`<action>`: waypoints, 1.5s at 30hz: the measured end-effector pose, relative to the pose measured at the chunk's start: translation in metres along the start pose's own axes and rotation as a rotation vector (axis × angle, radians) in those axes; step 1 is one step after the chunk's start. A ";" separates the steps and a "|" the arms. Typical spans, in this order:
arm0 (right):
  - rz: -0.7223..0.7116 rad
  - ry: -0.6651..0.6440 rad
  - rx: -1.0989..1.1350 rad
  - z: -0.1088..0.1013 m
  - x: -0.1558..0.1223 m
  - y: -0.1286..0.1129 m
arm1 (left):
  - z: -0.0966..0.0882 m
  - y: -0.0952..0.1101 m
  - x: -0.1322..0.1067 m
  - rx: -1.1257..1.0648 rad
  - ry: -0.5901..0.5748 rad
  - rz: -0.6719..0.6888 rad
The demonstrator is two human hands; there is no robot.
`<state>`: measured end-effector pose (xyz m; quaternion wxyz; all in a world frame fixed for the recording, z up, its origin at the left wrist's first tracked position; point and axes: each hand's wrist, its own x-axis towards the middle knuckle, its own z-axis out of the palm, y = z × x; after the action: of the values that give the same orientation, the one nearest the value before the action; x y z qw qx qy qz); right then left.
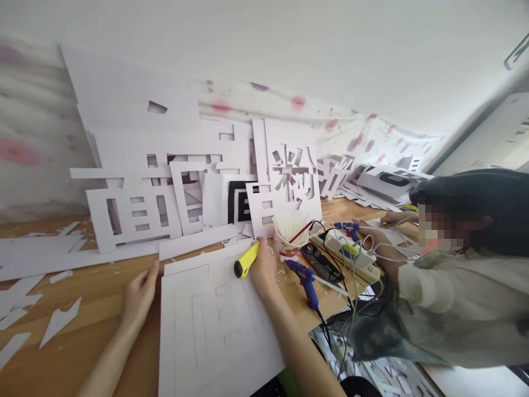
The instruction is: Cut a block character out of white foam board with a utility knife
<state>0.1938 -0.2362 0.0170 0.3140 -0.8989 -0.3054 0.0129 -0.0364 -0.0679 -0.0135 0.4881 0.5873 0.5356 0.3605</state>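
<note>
A large white foam sheet (215, 320) with a cut-out character lies on the wooden table (95, 331) in front of me. My right hand (262, 267) rests on the sheet's upper right corner and grips a yellow utility knife (247, 259). My left hand (140, 292) lies flat on the table with its fingertips at the sheet's upper left edge, holding nothing.
White cut-out characters (165, 187) lean against the wall. A cup of sticks (289, 234), a blue glue gun (306, 281), a power strip (351, 256) and cables sit right of the sheet. Another person (454, 275) leans over the table at right. Paper scraps (58, 322) lie at left.
</note>
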 end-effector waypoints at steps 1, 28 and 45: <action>-0.004 -0.009 -0.023 0.000 0.002 -0.001 | 0.002 -0.002 -0.002 -0.083 -0.051 -0.047; -0.399 -0.051 -0.162 0.031 -0.023 0.021 | 0.014 0.000 -0.013 -0.046 -0.220 0.001; -0.538 -0.043 -0.154 0.041 -0.036 0.023 | 0.006 -0.003 -0.006 -0.118 -0.097 -0.104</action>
<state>0.1683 -0.2477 -0.0346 0.2304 -0.8062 -0.5397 -0.0749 -0.0322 -0.0749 -0.0172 0.5653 0.5458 0.5188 0.3368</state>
